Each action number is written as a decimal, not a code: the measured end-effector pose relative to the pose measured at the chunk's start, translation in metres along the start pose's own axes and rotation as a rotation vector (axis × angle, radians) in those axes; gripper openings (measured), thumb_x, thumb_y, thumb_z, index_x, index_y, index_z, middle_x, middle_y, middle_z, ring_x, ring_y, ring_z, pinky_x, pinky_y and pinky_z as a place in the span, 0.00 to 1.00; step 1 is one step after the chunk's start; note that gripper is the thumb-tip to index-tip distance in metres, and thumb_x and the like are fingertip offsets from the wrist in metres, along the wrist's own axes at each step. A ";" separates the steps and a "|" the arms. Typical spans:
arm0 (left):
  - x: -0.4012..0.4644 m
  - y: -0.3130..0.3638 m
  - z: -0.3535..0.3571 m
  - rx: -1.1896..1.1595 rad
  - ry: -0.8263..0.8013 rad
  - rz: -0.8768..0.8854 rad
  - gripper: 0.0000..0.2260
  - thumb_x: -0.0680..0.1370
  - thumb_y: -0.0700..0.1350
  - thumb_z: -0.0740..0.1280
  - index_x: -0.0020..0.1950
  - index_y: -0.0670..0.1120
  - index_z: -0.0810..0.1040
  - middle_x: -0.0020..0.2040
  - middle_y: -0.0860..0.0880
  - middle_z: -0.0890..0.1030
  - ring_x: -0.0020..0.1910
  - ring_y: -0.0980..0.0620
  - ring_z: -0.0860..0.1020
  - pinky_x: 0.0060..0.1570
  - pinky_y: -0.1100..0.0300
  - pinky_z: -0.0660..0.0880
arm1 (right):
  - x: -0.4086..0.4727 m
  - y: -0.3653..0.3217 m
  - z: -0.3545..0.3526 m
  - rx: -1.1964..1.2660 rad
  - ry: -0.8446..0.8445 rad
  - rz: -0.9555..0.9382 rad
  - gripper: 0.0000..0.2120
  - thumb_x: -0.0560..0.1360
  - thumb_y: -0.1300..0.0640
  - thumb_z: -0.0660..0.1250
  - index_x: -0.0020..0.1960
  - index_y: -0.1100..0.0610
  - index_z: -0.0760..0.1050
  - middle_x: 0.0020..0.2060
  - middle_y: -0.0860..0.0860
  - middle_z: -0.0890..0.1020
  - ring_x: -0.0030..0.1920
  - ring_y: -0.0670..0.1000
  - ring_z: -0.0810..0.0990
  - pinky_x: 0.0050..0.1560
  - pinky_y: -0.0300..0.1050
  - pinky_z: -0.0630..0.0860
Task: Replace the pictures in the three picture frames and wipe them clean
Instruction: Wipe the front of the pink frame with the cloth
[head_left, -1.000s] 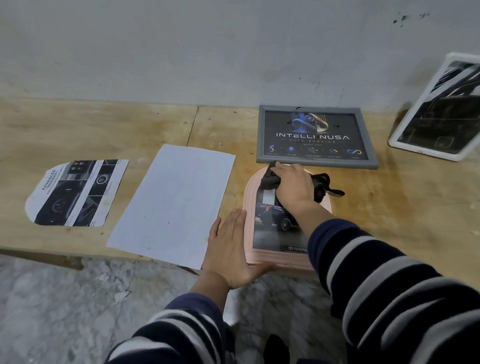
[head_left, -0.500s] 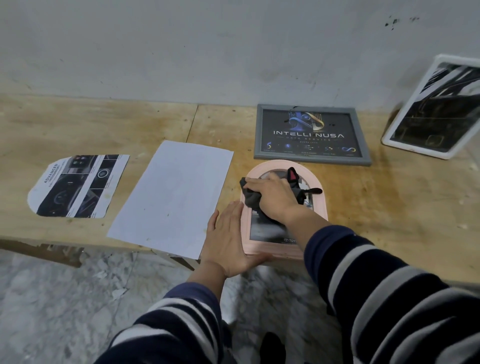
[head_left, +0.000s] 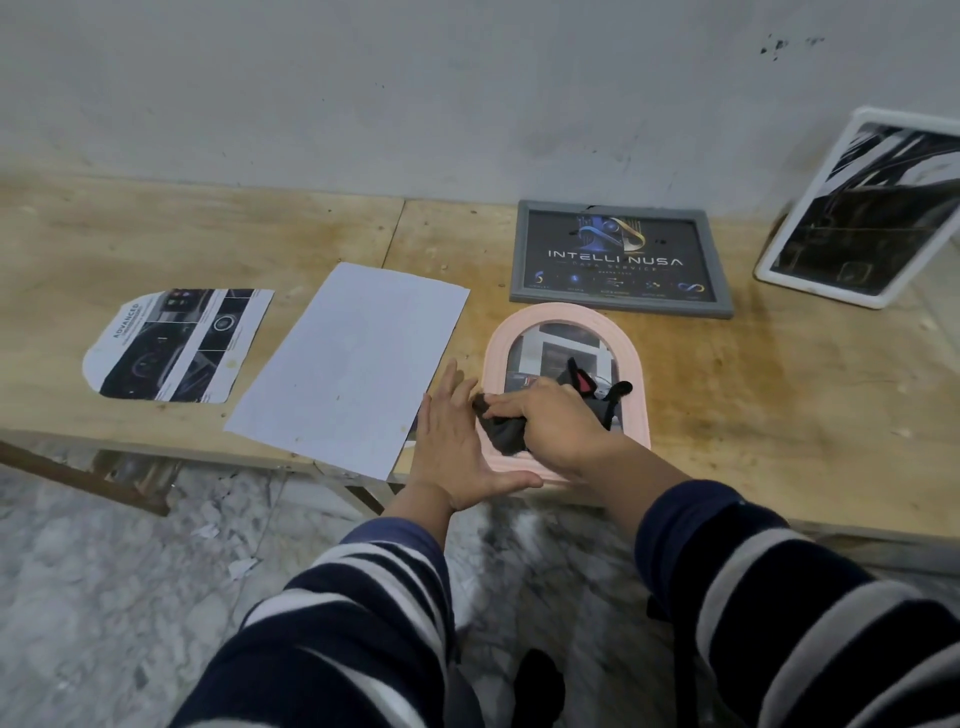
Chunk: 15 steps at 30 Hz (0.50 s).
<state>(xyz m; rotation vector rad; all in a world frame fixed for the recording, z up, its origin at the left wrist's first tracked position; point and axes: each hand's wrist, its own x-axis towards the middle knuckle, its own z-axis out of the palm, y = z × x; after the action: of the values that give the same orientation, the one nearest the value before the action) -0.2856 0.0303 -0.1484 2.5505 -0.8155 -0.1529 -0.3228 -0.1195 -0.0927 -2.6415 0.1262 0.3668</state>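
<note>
Wiping the arched pink frame at the desk's near edge

The pink frame (head_left: 566, 322) lies flat, just below the grey frame (head_left: 621, 260). Your right hand (head_left: 558, 421) grips the dark cloth (head_left: 501, 434) over its lower left glass; your left hand (head_left: 449, 441), fingers straight, braces the frame's side. Press evenly and sweep toward the rim (it sits close to the desk (head_left: 779, 415) edge).

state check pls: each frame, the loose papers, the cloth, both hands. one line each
pink arched frame: flat on table, picture in, being wiped
grey frame: flat, picture in
white frame: propped tilted, picture in
arch-cut print: loose, face up
white sheet: loose, flat
dark cloth: bunched on pink frame
left hand: flat, bracing pink frame
right hand: gripping cloth
</note>
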 end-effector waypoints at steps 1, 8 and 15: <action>-0.002 0.001 -0.002 -0.005 -0.006 0.000 0.62 0.54 0.81 0.59 0.76 0.42 0.54 0.78 0.43 0.50 0.78 0.49 0.41 0.76 0.46 0.46 | -0.003 -0.001 0.000 0.031 0.008 0.007 0.30 0.74 0.71 0.55 0.63 0.43 0.78 0.65 0.48 0.77 0.63 0.58 0.69 0.66 0.53 0.65; 0.003 0.007 -0.011 0.155 -0.205 0.032 0.61 0.55 0.82 0.51 0.79 0.48 0.43 0.79 0.51 0.37 0.78 0.52 0.39 0.74 0.40 0.39 | -0.002 0.012 -0.043 0.203 0.047 0.169 0.22 0.72 0.69 0.56 0.53 0.50 0.81 0.56 0.50 0.82 0.57 0.54 0.79 0.59 0.50 0.76; 0.006 -0.002 -0.005 0.237 -0.164 0.109 0.59 0.59 0.83 0.47 0.79 0.46 0.43 0.80 0.52 0.43 0.78 0.55 0.44 0.74 0.41 0.41 | 0.048 0.035 -0.065 0.092 0.322 0.280 0.22 0.73 0.67 0.58 0.63 0.52 0.77 0.59 0.56 0.79 0.60 0.60 0.75 0.58 0.51 0.74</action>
<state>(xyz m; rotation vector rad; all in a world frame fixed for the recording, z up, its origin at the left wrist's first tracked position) -0.2790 0.0302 -0.1446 2.7322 -1.0916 -0.2459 -0.2671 -0.1823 -0.0655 -2.5737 0.6049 0.0188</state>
